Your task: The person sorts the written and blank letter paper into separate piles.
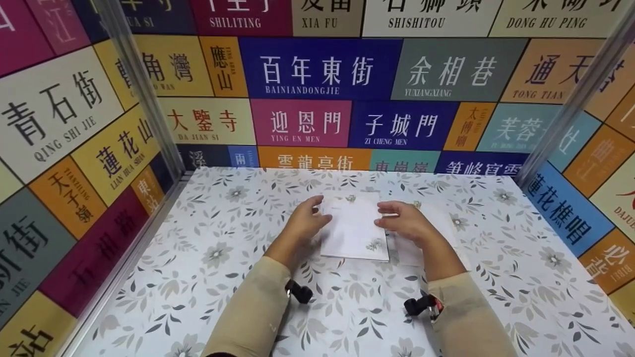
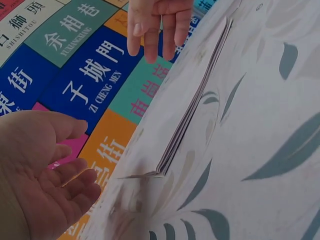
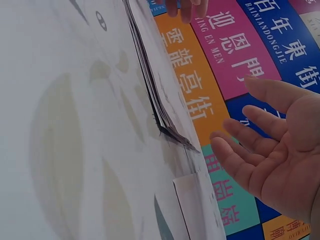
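Paper sheet beside paper stack, lettered walls around

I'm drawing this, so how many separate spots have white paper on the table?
2. A paper stack lies between the left hand and right hand; flat paper lies to its right, partly hidden by the right arm. More sheets may be hidden underneath.

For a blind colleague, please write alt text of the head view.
Left hand and right hand hover, open, by opposite edges of a white paper stack on a floral surface. More paper lies at right; colourful Chinese signs rise behind.
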`<state>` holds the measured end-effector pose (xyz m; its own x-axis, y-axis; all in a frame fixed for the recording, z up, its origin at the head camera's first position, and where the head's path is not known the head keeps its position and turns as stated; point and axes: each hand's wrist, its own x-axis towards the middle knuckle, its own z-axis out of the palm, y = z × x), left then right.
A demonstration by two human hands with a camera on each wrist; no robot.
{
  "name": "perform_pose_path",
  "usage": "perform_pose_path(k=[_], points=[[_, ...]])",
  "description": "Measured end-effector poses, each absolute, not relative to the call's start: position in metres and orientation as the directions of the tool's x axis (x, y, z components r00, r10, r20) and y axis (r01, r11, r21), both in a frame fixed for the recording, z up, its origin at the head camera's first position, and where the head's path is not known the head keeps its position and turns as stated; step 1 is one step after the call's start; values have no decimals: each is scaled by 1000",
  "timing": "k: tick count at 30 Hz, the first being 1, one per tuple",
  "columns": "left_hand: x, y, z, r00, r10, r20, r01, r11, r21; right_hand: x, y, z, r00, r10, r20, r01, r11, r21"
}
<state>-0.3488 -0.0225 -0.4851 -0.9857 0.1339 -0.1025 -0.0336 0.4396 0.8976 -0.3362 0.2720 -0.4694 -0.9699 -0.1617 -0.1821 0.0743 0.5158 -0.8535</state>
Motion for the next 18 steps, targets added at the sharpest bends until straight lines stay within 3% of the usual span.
perform_pose_path(k=[8,18], points=[[-346,-28,-495,-927,366,-81,169,599,782,-332,268,-477,-919,-302,-253,3,638,-770],[-340,-26,-496,-871,432,-234,215,763,610,-328,268,-483,-887,-362,-286,-129,789,-601]])
